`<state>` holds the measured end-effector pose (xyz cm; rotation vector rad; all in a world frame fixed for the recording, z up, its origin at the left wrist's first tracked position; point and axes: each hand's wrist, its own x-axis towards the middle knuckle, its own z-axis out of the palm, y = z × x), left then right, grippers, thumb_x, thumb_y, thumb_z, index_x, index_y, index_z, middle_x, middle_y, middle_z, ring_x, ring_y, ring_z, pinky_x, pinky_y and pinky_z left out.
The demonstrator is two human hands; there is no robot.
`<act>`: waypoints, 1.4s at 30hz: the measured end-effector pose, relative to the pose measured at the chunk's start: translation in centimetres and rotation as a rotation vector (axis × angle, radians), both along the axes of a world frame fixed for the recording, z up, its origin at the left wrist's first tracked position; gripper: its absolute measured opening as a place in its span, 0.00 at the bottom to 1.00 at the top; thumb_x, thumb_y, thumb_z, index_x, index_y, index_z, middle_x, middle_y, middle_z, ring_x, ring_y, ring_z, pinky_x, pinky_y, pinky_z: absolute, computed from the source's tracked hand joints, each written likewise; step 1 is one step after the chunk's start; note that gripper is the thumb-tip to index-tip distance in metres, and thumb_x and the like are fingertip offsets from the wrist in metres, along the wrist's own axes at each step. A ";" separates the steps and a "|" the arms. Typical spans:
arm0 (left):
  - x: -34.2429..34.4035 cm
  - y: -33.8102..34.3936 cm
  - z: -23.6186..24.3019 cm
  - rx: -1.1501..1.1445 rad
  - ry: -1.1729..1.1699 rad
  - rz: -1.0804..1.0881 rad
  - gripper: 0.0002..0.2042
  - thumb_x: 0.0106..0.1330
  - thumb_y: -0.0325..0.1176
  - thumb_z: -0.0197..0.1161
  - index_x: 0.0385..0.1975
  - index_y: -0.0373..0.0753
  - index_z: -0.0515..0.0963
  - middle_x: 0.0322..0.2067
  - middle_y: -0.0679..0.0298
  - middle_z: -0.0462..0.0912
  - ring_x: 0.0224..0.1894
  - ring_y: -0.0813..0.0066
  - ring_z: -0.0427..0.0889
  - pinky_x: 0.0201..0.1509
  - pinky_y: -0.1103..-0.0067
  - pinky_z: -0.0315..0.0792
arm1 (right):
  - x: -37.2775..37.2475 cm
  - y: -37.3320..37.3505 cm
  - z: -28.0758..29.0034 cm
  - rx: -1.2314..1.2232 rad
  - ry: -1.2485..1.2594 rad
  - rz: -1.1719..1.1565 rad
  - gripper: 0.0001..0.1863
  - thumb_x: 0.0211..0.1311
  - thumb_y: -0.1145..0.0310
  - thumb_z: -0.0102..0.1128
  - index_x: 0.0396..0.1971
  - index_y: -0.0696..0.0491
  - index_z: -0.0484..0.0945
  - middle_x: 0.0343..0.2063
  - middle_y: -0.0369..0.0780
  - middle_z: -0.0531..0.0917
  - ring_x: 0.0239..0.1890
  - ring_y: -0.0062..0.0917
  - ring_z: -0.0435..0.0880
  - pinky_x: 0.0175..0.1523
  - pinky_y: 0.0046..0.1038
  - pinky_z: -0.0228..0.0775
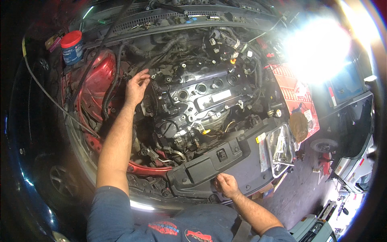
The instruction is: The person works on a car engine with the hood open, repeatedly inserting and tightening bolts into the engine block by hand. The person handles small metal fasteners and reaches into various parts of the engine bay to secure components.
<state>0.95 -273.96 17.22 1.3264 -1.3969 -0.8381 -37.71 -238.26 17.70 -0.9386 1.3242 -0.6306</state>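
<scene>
Our left hand (136, 85), fingers spread and holding nothing, touches the engine's (201, 101) far-left end; its long axis runs left-right. Our right hand (226, 184) rests loosely curled, empty, on the black front panel (209, 161). A red-lidded blue tub (72, 47) stands far left.

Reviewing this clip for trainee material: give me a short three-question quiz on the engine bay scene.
1. True or false: the left hand reaches in at the engine's far left side.
2. What does the right hand rest on? A) black front panel B) red-lidded tub C) clear plastic tray
3. What colour is the tub's lid?

Key: 1 true; 2 A; 3 red.
</scene>
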 end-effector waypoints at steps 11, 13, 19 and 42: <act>-0.1 -0.2 -0.5 -0.066 0.063 -0.033 0.23 0.64 0.21 0.61 0.60 0.39 0.67 0.48 0.60 0.80 0.51 0.70 0.80 0.55 0.76 0.75 | 0.2 -0.1 0.2 0.010 -0.025 -0.011 0.22 0.75 0.55 0.46 0.24 0.54 0.72 0.17 0.29 0.71 0.21 0.13 0.68 0.27 0.20 0.63; 0.0 -0.2 -0.4 -0.063 0.014 -0.004 0.24 0.64 0.21 0.61 0.60 0.39 0.67 0.48 0.59 0.80 0.52 0.70 0.80 0.55 0.76 0.75 | 0.2 -0.1 0.2 0.019 -0.052 -0.023 0.21 0.75 0.55 0.46 0.24 0.54 0.72 0.17 0.29 0.70 0.21 0.13 0.68 0.27 0.20 0.63; -0.1 -0.1 -0.4 -0.095 -0.002 0.023 0.25 0.63 0.19 0.60 0.60 0.38 0.66 0.44 0.61 0.80 0.49 0.71 0.80 0.55 0.76 0.75 | 0.3 -0.2 0.6 0.054 -0.049 -0.022 0.21 0.75 0.56 0.46 0.23 0.54 0.72 0.17 0.29 0.70 0.20 0.12 0.67 0.26 0.19 0.61; -14.4 25.1 9.8 -0.086 -0.333 -0.872 0.17 0.59 0.37 0.66 0.46 0.36 0.80 0.41 0.55 0.77 0.46 0.62 0.79 0.50 0.69 0.75 | 2.0 -0.6 4.1 0.129 -0.411 0.183 0.14 0.68 0.65 0.39 0.39 0.58 0.72 0.25 0.36 0.76 0.24 0.18 0.73 0.28 0.21 0.66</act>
